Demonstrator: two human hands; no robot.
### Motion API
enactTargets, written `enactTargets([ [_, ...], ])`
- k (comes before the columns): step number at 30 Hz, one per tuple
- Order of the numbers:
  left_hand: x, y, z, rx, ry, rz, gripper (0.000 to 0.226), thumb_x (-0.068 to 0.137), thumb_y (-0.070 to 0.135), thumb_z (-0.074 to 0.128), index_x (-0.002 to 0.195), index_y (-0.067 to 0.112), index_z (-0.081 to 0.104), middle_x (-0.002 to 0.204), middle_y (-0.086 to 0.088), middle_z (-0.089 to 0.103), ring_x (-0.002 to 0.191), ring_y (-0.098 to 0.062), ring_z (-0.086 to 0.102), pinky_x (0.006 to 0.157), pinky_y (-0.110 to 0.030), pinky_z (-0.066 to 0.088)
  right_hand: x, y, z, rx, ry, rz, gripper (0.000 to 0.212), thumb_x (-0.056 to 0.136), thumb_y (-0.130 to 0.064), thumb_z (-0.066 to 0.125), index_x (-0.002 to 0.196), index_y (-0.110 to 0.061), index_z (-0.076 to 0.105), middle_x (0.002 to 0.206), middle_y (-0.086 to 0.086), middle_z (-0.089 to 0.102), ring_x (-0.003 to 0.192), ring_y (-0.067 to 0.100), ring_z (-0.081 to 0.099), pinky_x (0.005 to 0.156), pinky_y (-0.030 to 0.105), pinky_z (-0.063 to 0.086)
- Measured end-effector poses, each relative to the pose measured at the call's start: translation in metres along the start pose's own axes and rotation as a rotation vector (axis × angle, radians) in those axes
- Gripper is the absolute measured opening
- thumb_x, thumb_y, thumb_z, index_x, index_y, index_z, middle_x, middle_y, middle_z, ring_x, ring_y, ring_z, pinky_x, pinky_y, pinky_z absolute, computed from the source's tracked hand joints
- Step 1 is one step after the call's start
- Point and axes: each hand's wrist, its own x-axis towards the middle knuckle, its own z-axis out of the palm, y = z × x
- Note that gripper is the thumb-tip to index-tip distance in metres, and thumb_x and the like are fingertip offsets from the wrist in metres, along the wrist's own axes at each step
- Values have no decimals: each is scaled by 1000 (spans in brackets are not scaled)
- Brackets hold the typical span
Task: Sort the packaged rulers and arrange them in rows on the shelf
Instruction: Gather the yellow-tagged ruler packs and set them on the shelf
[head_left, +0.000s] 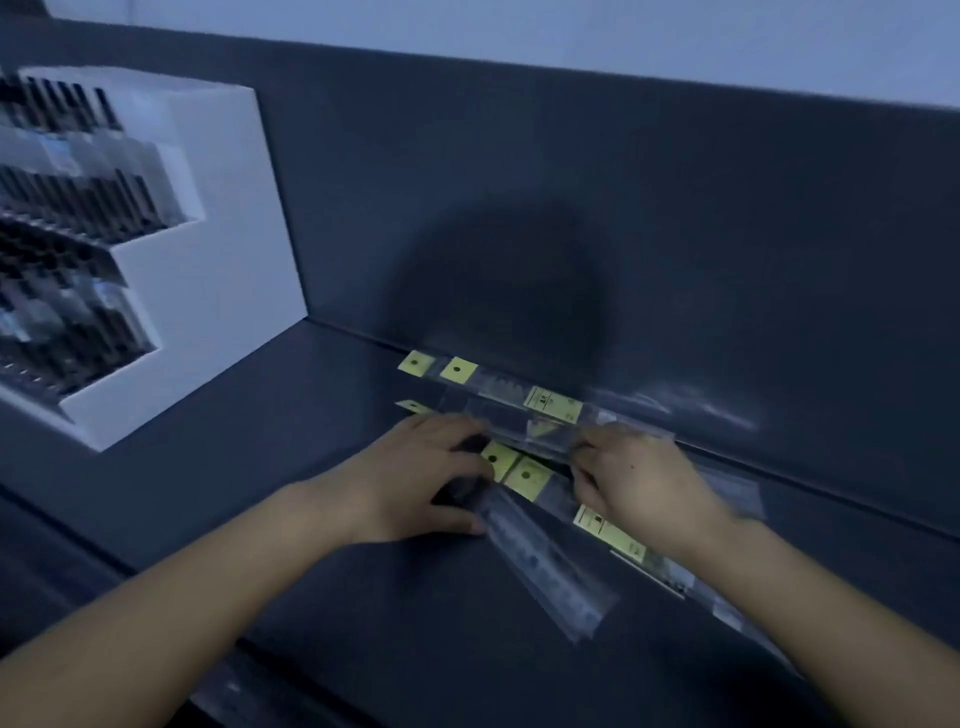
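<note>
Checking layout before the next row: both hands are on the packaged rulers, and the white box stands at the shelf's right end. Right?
No. The head view shows the white box at the left end of the shelf. The left hand and right hand are on the packaged rulers.

On the shelf (311, 519), a back row of rulers (519, 400) is lying against the back panel (571, 208). The nearer rulers (524, 478) are sitting just before it, under the left hand (415, 478) and right hand (639, 478). A tiered box (218, 260) is standing far left.

surface: dark shelf (332, 597) | on it: packaged rulers (519, 400) by back wall (571, 208) | left: white display box (218, 260)
</note>
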Motion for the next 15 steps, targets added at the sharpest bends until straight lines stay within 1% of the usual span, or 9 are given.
enactTargets([
  [1, 1, -3, -1, 30, 34, 39, 58, 80, 69, 41, 124, 33, 55, 157, 3, 13, 144, -12, 3, 112, -20, -3, 0, -1, -4, -10, 39, 20, 17, 69, -6, 62, 54, -12, 55, 61, 0, 55, 52, 21, 56, 39, 28, 45],
  [2, 2, -4, -3, 73, 64, 83, 57, 78, 71, 37, 114, 33, 61, 156, 0, 19, 144, -14, 4, 112, -20, -4, -1, -1, -8, -21, 44, 36, 20, 65, -4, 66, 53, -13, 54, 58, -2, 54, 48, 20, 55, 38, 24, 42],
  [3, 3, -8, -4, 131, 85, 133, 54, 77, 71, 35, 102, 32, 65, 151, -3, 29, 142, -16, 11, 113, -22, 1, -1, -2, -12, -31, 37, 74, 18, 67, -4, 67, 57, -14, 55, 59, -2, 56, 49, 20, 56, 41, 24, 40],
  [5, 7, -12, -6, 187, 123, 203, 45, 78, 67, 39, 82, 33, 67, 134, -3, 47, 130, -16, 28, 107, -27, 18, -3, -3, -21, -5, 52, 206, 7, 78, -10, 63, 73, -14, 62, 72, -1, 66, 63, 23, 63, 53, 28, 44],
  [8, 11, -18, -6, 170, 205, 259, 40, 83, 58, 40, 71, 32, 68, 122, 1, 54, 117, -15, 39, 95, -28, 28, -14, -1, -29, 103, 83, 391, 4, 87, -19, 60, 90, -18, 62, 82, 0, 71, 78, 25, 67, 67, 34, 50],
  [10, 13, -25, -4, 144, 257, 274, 40, 87, 50, 38, 69, 31, 68, 117, 4, 56, 111, -13, 43, 90, -28, 31, -24, 1, -33, 182, 61, 480, 2, 89, -20, 59, 89, -20, 57, 80, -2, 71, 75, 19, 68, 70, 36, 53],
  [11, 13, -27, -4, 102, 242, 276, 38, 88, 48, 39, 72, 30, 69, 112, 7, 56, 105, -11, 46, 87, -28, 32, -28, 0, -36, 294, 46, 530, 6, 90, -17, 58, 86, -20, 54, 75, -2, 71, 68, 15, 67, 69, 36, 53],
  [13, 13, -30, -8, -6, 149, 269, 30, 90, 46, 43, 86, 30, 69, 105, 15, 54, 96, -6, 50, 82, -24, 34, -35, -4, -42, 573, 35, 622, 12, 91, -9, 55, 84, -16, 50, 71, 2, 70, 58, 16, 65, 62, 30, 53],
  [15, 12, -30, -11, -56, 16, 232, 19, 89, 43, 54, 97, 32, 67, 107, 19, 53, 98, -1, 50, 80, -20, 36, -38, -8, -46, 728, 40, 669, 12, 91, -3, 52, 87, -13, 47, 74, 7, 70, 57, 18, 63, 57, 26, 50],
])
